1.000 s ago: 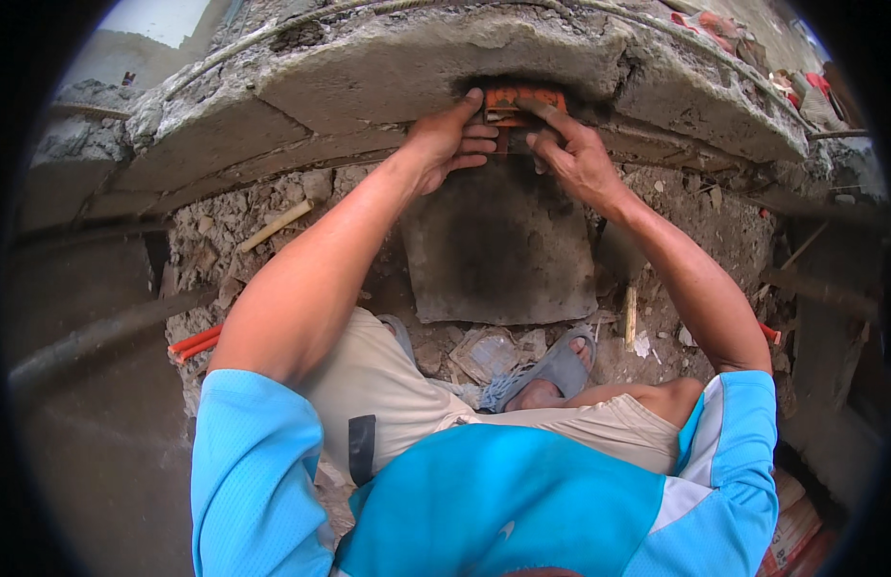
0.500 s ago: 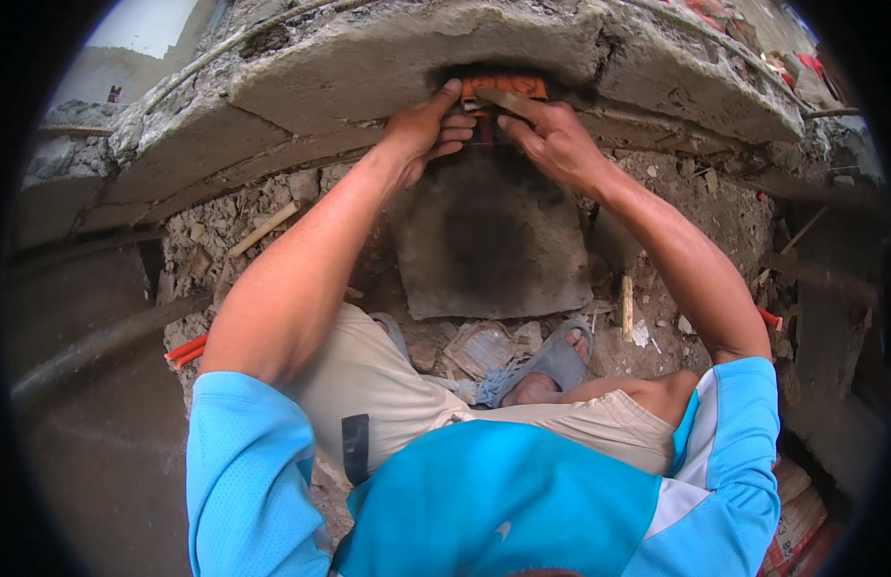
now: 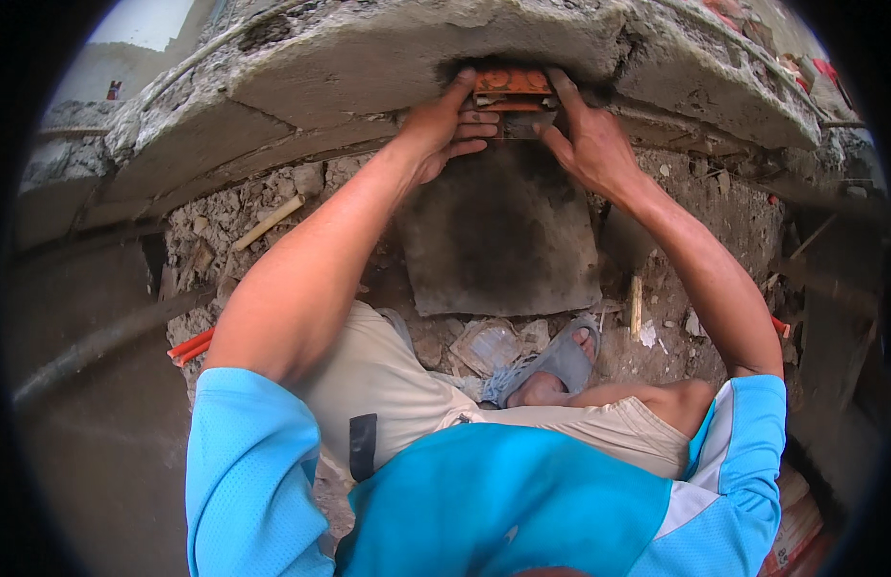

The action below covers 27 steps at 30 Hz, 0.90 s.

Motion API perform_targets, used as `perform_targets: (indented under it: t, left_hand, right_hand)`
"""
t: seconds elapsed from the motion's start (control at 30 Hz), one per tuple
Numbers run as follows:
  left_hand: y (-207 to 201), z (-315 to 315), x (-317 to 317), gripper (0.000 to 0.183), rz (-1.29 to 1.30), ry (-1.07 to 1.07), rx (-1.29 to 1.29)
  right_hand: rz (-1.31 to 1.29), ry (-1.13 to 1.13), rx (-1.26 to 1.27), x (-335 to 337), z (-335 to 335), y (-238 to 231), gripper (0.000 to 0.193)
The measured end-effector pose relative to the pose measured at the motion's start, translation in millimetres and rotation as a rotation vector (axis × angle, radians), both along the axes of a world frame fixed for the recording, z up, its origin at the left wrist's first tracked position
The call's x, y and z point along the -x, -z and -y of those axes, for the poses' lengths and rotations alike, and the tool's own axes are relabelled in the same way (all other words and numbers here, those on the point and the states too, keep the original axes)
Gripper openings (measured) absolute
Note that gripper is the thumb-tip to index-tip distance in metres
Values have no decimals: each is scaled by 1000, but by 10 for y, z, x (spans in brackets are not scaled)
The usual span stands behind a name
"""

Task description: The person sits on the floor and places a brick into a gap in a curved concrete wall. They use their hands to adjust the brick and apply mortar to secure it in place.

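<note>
An orange plastic electrical box point(image 3: 515, 85) with round marks on its face sits against the dark hollow in the rough concrete wall. My left hand point(image 3: 444, 130) grips it at the left edge, thumb on its side and the other fingers curled beneath. On the opposite side my right hand point(image 3: 597, 144) has its index finger pressed along the box's right edge, while the thumb reaches in under it. Below the box hangs a dark opening above a soot-dark slab point(image 3: 503, 231). What lies behind the box is hidden.
Broken concrete wall point(image 3: 349, 62) arches across the top, with a thin rod along its upper edge. A piece of cane point(image 3: 270, 222) and a short stick point(image 3: 636, 303) lie in the rubble. Orange tubes point(image 3: 191, 346) stick out at left. My sandalled foot point(image 3: 556, 365) rests by debris.
My right index finger has moved from across the box's face to its right edge, uncovering the face. My left hand stays at the left edge. The view has shifted slightly.
</note>
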<state>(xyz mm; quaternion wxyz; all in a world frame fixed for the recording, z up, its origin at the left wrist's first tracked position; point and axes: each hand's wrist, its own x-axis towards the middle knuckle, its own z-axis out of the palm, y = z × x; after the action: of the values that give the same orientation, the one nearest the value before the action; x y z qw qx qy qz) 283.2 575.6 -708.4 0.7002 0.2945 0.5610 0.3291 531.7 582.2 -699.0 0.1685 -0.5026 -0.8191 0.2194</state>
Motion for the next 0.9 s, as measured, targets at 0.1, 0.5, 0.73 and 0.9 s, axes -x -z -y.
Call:
perform_targets:
  t: [0.1, 0.5, 0.73, 0.9]
  left_hand:
    - [49, -7, 9, 80, 30, -9, -4]
    - [106, 6, -100, 71, 106, -189, -16]
    - [131, -7, -125, 73, 129, -213, -46]
    - [165, -9, -100, 70, 124, -201, -58]
  right_hand:
    - [117, -53, -64, 2, -10, -49, 83]
    - [119, -222, -198, -142, -352, -21, 71]
    - [199, -273, -227, -208, -460, 56, 70]
    - [-122, -305, -376, -261, -387, 93, 58]
